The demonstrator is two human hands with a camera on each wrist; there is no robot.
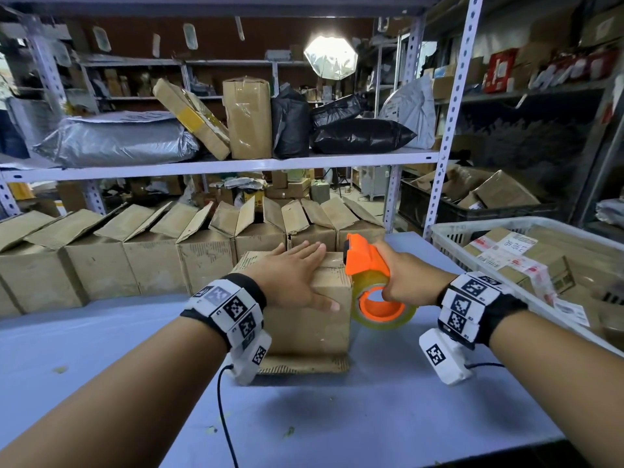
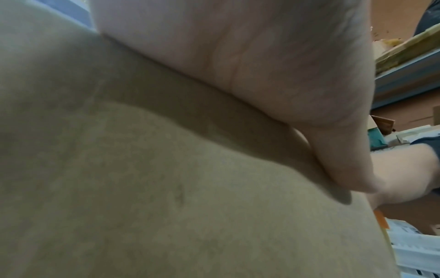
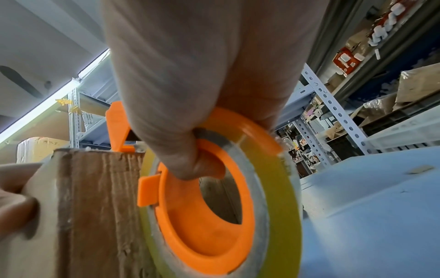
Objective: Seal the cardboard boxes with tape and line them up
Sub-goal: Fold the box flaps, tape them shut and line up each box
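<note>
A small cardboard box (image 1: pixel 314 319) stands on the blue table (image 1: pixel 101 349) in front of me. My left hand (image 1: pixel 290 275) lies flat on its closed top with straight fingers, thumb down the near face; the left wrist view shows the palm (image 2: pixel 262 65) on the cardboard (image 2: pixel 142 188). My right hand (image 1: pixel 408 278) grips an orange tape dispenser (image 1: pixel 366 261) with a roll of clear yellowish tape (image 1: pixel 385 315), held against the box's right side with its head at the top right edge. In the right wrist view the fingers (image 3: pixel 190 159) hook through the orange core (image 3: pixel 202 216) beside the box (image 3: pixel 100 206).
A row of several open-flapped cardboard boxes (image 1: pixel 152 251) lines the back of the table. A white plastic crate (image 1: pixel 526 265) with taped parcels sits at the right. A metal shelf (image 1: pixel 216 163) above carries parcels and bags. Cables trail from the wrist cameras.
</note>
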